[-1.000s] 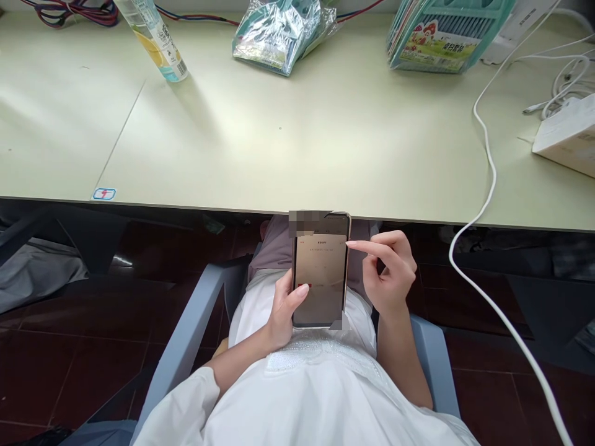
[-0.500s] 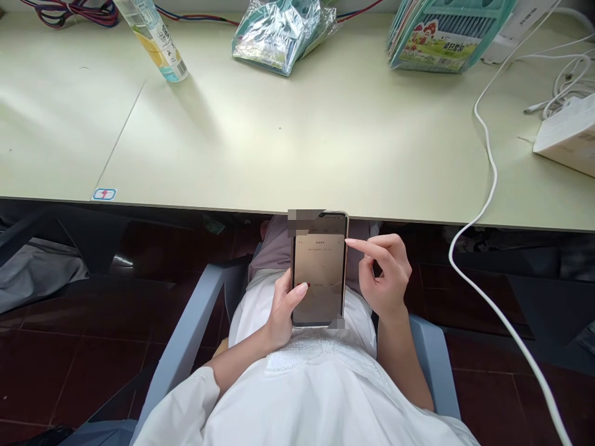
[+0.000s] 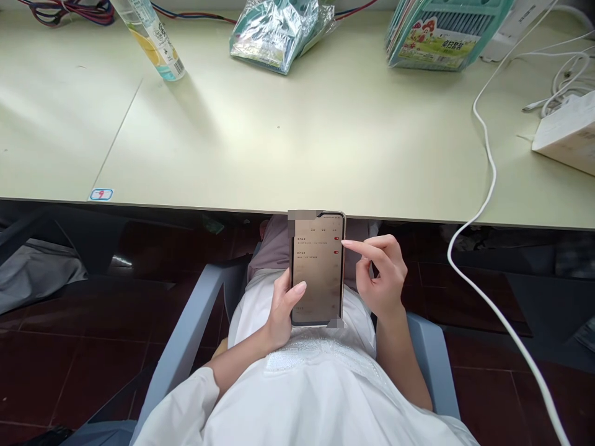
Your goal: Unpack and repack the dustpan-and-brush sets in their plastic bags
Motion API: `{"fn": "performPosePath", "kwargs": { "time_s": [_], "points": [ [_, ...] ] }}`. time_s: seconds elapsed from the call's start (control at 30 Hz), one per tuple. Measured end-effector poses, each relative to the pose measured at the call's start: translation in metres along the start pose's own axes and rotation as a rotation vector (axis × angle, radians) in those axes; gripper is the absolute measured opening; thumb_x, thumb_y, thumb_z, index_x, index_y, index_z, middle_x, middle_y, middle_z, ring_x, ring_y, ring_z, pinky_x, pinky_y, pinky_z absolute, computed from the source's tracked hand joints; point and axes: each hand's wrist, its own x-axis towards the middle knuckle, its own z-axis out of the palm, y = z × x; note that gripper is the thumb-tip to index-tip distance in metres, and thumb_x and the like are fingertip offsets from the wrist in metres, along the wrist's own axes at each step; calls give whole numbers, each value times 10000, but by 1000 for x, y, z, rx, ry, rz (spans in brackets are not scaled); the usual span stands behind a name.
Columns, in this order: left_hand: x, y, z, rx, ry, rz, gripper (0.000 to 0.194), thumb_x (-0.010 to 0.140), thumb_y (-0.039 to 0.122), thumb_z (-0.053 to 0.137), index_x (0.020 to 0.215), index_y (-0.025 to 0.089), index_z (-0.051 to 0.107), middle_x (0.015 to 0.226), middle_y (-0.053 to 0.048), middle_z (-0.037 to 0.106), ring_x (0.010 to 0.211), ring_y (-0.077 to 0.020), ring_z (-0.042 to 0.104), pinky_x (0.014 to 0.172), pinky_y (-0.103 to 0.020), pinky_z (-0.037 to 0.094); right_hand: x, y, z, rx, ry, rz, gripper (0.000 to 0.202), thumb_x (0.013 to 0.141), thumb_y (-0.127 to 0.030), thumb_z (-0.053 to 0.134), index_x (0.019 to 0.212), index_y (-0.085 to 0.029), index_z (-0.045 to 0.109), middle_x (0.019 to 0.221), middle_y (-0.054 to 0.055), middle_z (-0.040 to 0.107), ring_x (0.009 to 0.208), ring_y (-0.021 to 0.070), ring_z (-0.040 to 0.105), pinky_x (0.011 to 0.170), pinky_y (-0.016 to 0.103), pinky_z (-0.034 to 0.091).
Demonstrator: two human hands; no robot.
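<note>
A smartphone (image 3: 318, 279) stands upright over my lap, its lit screen facing me. It shows rows of small text, with two red switches near the right edge. My left hand (image 3: 282, 310) is closed around the phone's lower left side, thumb over the glass and fingers mostly hidden behind. To the right of the phone is my right hand (image 3: 382, 272), holding nothing. Its index finger points out, with the tip at the screen's upper right edge; the other fingers curl toward the thumb. Grey blocks cover the phone's top left and bottom right corners.
A pale desk (image 3: 260, 161) spans the view ahead. On it are a drink bottle (image 3: 160, 46), a plastic-wrapped green set (image 3: 279, 40), another green packaged set (image 3: 441, 37) and a white box (image 3: 567, 133). A white cable (image 3: 488, 179) hangs over its front edge. Chair armrests (image 3: 186, 334) flank me.
The phone's screen has switched from a page with little text to a list with red switches. My right hand has shifted slightly left with the phone; my left hand keeps its hold.
</note>
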Motion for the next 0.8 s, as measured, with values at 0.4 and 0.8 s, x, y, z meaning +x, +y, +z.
{"fn": "performPosePath", "kwargs": {
  "time_s": [0.4,0.8],
  "points": [
    [0,1,2,-9,-1,-5,385,851,436,541,1085,155,662,1090,-97,690,1047,-277,609,880,-356,479,-1,-1,2,32,-23,-9,505,787,15,419,1077,-312,674,815,10,492,716,134,495,670,296,395],
    [0,-2,0,-56,37,-8,369,872,439,514,1074,173,672,1097,-78,690,1069,-268,605,896,-348,476,-13,-16,-6,165,-122,-12,484,836,6,455,1014,-351,729,765,-5,461,681,100,474,660,281,385]
  ]
}}
